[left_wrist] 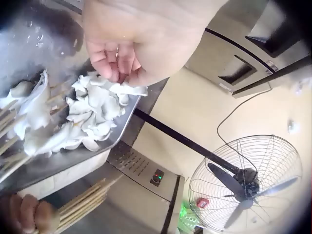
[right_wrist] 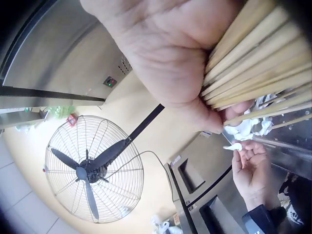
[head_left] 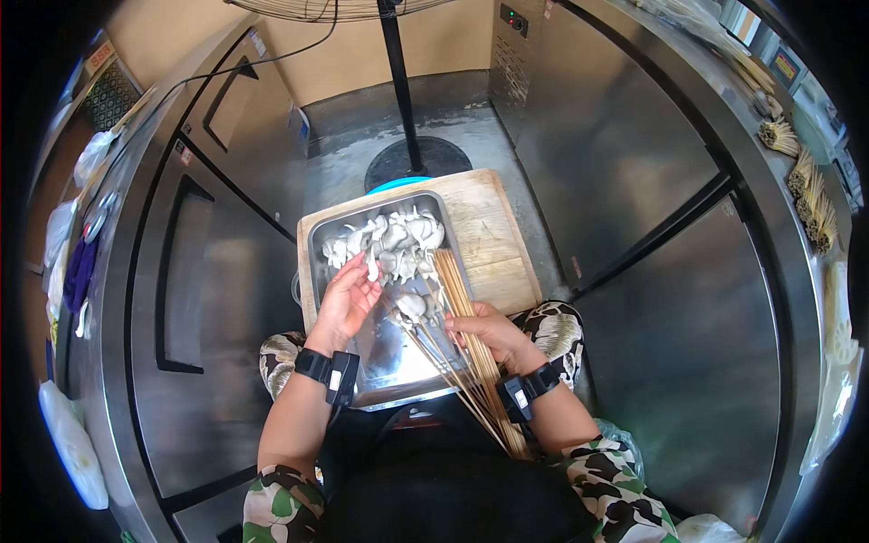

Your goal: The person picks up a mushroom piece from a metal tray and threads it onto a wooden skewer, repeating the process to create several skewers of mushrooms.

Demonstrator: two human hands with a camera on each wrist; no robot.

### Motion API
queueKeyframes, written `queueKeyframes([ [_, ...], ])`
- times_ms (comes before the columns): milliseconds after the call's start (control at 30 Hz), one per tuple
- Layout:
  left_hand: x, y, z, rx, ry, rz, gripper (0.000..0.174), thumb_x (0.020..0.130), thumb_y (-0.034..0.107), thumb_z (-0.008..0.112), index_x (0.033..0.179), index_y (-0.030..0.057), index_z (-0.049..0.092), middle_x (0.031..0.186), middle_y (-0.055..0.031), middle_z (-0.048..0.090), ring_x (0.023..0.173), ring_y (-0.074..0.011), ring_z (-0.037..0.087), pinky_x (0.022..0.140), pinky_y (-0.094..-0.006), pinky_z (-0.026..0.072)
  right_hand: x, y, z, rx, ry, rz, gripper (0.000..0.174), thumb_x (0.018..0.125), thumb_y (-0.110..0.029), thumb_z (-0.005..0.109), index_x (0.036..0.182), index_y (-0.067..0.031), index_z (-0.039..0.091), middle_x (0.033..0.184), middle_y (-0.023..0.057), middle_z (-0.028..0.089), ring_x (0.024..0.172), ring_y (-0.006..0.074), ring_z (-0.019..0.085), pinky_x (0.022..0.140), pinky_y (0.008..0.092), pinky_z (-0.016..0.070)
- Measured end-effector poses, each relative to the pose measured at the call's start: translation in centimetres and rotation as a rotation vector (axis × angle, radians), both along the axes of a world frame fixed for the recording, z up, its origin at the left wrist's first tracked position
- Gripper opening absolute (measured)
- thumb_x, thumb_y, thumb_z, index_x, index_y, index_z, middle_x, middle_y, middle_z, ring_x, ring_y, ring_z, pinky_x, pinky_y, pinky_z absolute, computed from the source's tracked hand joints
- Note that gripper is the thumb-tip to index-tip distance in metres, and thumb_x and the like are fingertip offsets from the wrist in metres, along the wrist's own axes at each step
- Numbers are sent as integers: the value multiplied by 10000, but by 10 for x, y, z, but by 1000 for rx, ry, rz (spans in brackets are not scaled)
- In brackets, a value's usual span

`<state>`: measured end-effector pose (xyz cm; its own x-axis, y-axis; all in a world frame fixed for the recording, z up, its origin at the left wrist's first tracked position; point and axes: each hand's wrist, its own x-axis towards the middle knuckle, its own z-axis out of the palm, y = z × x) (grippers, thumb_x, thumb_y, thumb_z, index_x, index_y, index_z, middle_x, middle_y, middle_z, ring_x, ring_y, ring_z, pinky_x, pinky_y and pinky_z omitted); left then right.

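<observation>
With my left hand (head_left: 347,303) I pinch a white ruffled piece (head_left: 373,267) between thumb and fingertips, just nearer me than the white pile (head_left: 421,231) at the far end of the metal tray (head_left: 385,364), whose left rim runs left of those fingers. My right hand (head_left: 493,333) curls round a bundle of bamboo skewers (head_left: 496,389) slanting over the tray's right side, the wooden board (head_left: 484,217) reaching ahead of it; loaded skewers (head_left: 412,306) lie between my hands, beside some open tray floor.

Caged fan (right_wrist: 82,173) between steel cabinets (head_left: 665,339)
</observation>
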<state>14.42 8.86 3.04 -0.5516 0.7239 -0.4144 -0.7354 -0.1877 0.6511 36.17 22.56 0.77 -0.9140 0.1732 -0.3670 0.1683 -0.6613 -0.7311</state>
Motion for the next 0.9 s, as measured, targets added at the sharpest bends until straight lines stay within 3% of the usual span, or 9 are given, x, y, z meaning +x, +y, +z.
queueKeyframes([
  [167, 9, 13, 4, 6, 9, -39, 331, 858, 65, 559, 1181, 85, 490, 987, -82, 586, 871, -169, 579, 702, -262, 494, 0, 0, 2, -3, 22, 31, 129, 804, -119, 655, 863, -34, 578, 713, 20, 580, 567, 66, 518, 517, 187, 424],
  [367, 26, 29, 19, -56, 271, -75, 387, 838, 51, 593, 1207, 127, 507, 850, 1, 582, 777, -109, 581, 669, -226, 495, 1, -2, 6, -11, 33, 76, 126, 795, -129, 670, 849, -42, 596, 683, 8, 581, 559, 64, 513, 520, 175, 401],
  [900, 30, 35, 20, -40, 420, 26, 249, 843, 44, 591, 1091, 71, 589, 878, -5, 606, 767, -74, 567, 677, -212, 478, -1, -5, 11, 15, 25, 105, 150, 775, -155, 689, 819, -61, 581, 662, -6, 555, 540, 64, 500, 506, 184, 391],
])
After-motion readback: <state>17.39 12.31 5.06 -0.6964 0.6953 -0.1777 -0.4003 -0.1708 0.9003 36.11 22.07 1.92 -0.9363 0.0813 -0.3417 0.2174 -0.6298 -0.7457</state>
